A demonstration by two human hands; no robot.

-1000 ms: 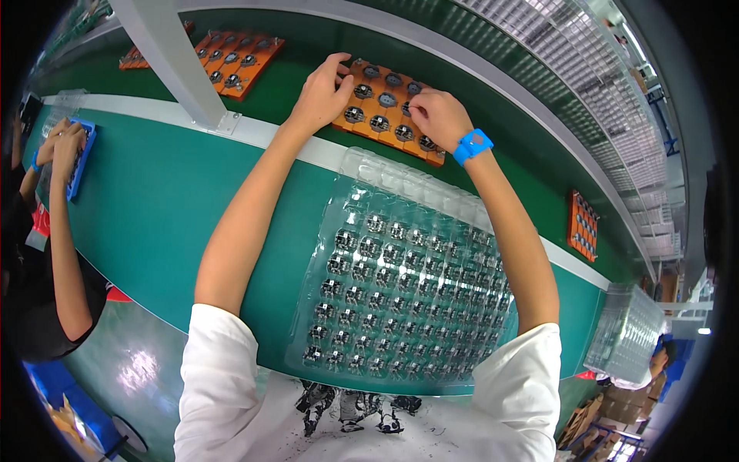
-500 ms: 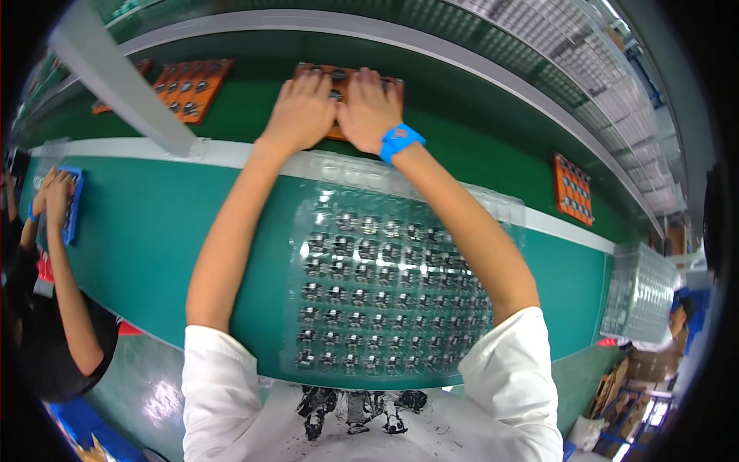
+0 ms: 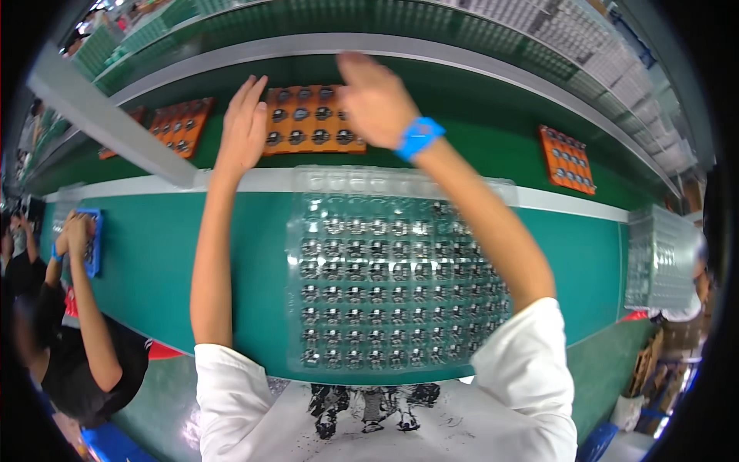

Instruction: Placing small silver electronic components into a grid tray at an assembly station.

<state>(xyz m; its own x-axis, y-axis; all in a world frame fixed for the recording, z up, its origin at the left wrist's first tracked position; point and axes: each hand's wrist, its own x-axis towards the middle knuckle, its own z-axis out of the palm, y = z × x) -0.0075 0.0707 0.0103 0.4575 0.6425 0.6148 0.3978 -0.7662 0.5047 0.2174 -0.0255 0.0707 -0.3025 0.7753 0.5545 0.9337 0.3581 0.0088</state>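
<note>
Right hand (image 3: 377, 96) hides orange tray (image 3: 308, 119) corner.

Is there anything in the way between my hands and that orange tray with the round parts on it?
Nothing visible. The left hand is open at the left edge of the orange tray, and the right hand is open over its right end. The clear blister tray lies nearer, beneath the forearms.

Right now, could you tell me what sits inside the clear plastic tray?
The clear plastic tray holds rows of small dark parts; its far row looks empty. The right forearm covers some right-hand pockets.
</note>
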